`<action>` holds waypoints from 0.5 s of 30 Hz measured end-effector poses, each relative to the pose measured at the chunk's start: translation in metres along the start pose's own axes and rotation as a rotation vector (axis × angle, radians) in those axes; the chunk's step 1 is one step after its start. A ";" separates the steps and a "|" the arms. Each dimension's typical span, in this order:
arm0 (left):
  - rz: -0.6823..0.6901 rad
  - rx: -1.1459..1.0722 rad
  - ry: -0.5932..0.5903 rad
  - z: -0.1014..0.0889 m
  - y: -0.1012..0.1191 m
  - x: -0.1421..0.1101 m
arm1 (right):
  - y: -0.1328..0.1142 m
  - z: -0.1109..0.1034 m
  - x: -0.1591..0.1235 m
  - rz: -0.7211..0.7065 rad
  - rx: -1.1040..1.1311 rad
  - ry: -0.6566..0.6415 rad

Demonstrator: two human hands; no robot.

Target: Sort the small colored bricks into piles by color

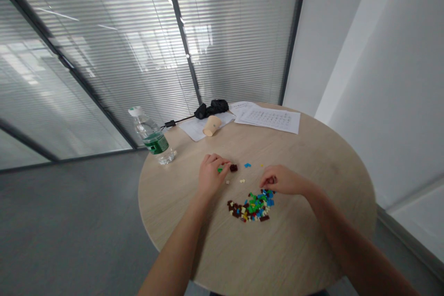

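Observation:
My left hand (pixel 211 175) rests on the table with its fingers curved and thumb apart. Small green bricks (pixel 219 170) lie under its fingers, and a dark brown brick cluster (pixel 233 167) is just past the fingertips. My right hand (pixel 281 179) is closed in a pinch at the upper right edge of a pile of small bricks (pixel 255 206). Whatever is between those fingertips is hidden. The pile mixes brown, green, blue, cream and a few red and yellow bricks. Blue bricks (pixel 247 165), cream bricks (pixel 242 181) and a tiny yellow brick (pixel 262 165) lie separately between the hands.
The round wooden table (pixel 173 212) holds a water bottle (pixel 154 138) on the left. Toward the back are a tipped paper cup (pixel 212 126), a black bundled item (pixel 212 108) with a cord, and printed sheets (pixel 268 118). A blinds-covered glass partition stands behind.

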State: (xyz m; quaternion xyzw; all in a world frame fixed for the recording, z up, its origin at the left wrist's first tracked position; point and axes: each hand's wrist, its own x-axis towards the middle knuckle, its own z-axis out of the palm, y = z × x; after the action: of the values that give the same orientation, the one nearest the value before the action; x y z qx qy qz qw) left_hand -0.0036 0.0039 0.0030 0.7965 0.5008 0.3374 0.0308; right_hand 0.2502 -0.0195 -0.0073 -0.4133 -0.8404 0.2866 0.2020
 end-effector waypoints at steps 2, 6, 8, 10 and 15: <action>0.026 -0.020 -0.032 0.001 0.002 0.000 | -0.002 0.001 0.001 -0.043 -0.004 -0.012; 0.069 -0.043 -0.077 0.003 0.004 -0.001 | -0.006 0.001 0.002 -0.067 -0.026 -0.052; 0.078 -0.048 -0.097 0.003 0.004 -0.001 | -0.007 0.001 0.002 -0.064 -0.035 -0.062; 0.081 -0.056 -0.106 0.002 0.004 -0.001 | -0.007 0.002 0.002 -0.060 -0.051 -0.058; 0.089 -0.115 -0.157 0.001 0.007 -0.001 | -0.009 0.007 0.004 -0.017 -0.044 0.034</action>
State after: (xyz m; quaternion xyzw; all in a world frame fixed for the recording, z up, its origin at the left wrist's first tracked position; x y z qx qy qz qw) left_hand 0.0022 -0.0003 0.0049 0.8390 0.4408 0.3029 0.1004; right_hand 0.2391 -0.0227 -0.0063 -0.4152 -0.8464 0.2592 0.2098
